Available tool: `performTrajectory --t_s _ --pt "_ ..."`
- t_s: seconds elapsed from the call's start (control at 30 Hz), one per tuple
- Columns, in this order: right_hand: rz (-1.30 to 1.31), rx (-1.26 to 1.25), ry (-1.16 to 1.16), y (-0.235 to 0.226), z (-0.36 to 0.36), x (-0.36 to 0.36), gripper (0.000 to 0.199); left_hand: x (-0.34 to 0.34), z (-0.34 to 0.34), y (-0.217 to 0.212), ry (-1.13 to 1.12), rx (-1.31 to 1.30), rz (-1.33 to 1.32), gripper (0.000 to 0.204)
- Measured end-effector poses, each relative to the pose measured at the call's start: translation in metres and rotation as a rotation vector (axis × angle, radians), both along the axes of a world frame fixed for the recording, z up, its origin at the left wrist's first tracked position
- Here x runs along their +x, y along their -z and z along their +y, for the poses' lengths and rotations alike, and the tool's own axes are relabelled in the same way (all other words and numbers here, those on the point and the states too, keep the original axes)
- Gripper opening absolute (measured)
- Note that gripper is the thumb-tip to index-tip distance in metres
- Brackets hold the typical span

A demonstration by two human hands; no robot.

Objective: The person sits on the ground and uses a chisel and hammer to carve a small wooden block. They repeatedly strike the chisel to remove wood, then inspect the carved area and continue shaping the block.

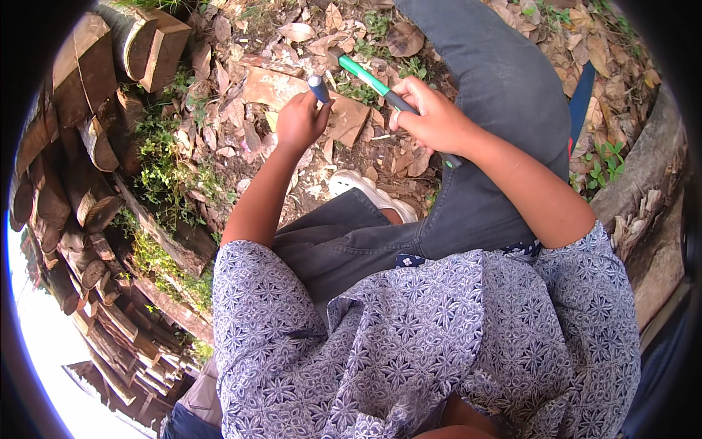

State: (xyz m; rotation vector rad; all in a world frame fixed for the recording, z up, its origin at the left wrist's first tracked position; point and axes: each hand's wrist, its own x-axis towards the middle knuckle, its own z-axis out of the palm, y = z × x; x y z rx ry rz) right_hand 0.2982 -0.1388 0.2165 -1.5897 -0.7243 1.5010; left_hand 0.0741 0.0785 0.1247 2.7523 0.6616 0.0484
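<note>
My left hand (300,121) is closed round the blue handle of what looks like a chisel (319,89), its capped end pointing up. The blade is hidden below the fist. Beneath it, a flat piece of wood (349,123) lies on the ground. My right hand (430,115) grips a hammer (363,74) by its green and black handle, the end of which sticks out behind my palm. The hammer's head is at the upper left of the handle, above the far side of the wood and apart from the chisel.
Dry leaves (406,39) and pale chips cover the ground. Stacked split logs (80,66) line the left, with green weeds (168,168) alongside. A blue blade-shaped thing (582,102) lies beyond my bent leg (504,95); a thick log (643,161) is at the right.
</note>
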Motion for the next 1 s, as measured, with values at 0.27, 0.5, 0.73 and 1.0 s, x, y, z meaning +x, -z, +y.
performTrajectory --t_s 0.27,0.5,0.73,1.0 --pt "-0.219 0.347 0.043 -0.013 0.001 -0.011 0.045 0.0 -0.002 -0.001 -0.015 -0.015 -0.011 0.022" --pt "-0.231 0.386 -0.057 -0.051 -0.007 -0.021 0.05 0.003 -0.005 -0.008 -0.033 -0.054 -0.06 0.022" --pt "-0.163 0.364 -0.055 -0.075 -0.008 -0.027 0.053 0.0 -0.005 -0.009 -0.032 -0.014 0.046 0.022" --pt "-0.199 0.193 -0.169 -0.056 -0.004 -0.018 0.053 0.005 -0.005 -0.01 -0.038 -0.022 0.034 0.022"
